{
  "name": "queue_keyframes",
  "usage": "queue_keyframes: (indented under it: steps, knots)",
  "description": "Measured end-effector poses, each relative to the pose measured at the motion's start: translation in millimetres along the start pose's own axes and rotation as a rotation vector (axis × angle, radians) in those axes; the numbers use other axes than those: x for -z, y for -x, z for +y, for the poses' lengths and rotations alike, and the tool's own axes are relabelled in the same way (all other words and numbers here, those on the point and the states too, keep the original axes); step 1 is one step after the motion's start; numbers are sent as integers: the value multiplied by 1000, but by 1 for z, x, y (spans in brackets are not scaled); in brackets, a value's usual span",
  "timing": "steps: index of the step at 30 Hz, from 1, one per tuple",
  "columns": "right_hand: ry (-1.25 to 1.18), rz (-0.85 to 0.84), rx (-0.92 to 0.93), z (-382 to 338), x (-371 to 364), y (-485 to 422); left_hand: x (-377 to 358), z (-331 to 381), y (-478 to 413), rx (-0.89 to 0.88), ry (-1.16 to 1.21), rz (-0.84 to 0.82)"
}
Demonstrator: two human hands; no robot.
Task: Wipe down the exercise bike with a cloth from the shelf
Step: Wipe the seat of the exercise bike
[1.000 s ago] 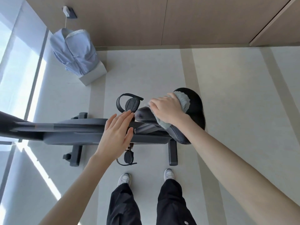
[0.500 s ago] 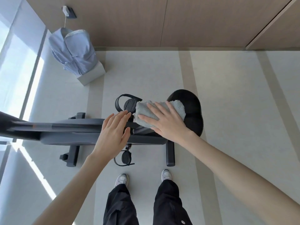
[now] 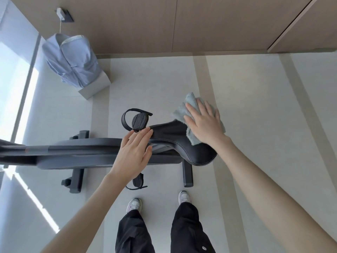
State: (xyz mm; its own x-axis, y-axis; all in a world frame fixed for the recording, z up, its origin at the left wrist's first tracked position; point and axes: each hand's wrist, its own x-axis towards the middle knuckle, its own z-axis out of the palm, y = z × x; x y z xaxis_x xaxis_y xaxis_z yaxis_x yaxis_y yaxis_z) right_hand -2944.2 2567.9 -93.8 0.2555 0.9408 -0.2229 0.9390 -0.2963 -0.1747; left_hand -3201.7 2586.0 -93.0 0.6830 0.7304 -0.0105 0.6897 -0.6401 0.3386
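I am pressing the pale blue cloth [image 3: 179,112] flat under my right hand [image 3: 206,125], fingers straight rather than gripping, against the wide rear of the black saddle [image 3: 182,145] on the exercise bike [image 3: 82,154]. My left hand [image 3: 135,156] is resting open at the saddle's nose, steadying it. I am judging this the seat-wiping step; next I am expecting strokes across the bare near side.

A pale blue shirt [image 3: 73,59] hangs by the wall — over a white box [image 3: 96,86].
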Motion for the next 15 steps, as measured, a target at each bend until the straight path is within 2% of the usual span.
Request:
queue_keyframes:
  steps: [5, 10, 15]
  knots:
    - [-107, -115, -83, -3, 15, -46, -3, 3, -1, 31, 18, 2]
    - [47, 104, -29, -20, -6, -12, -3, 6, 0, 53, 20, -1]
    - [159, 161, 107, -30, -24, 46, 0, 6, 0, 28, -4, 3]
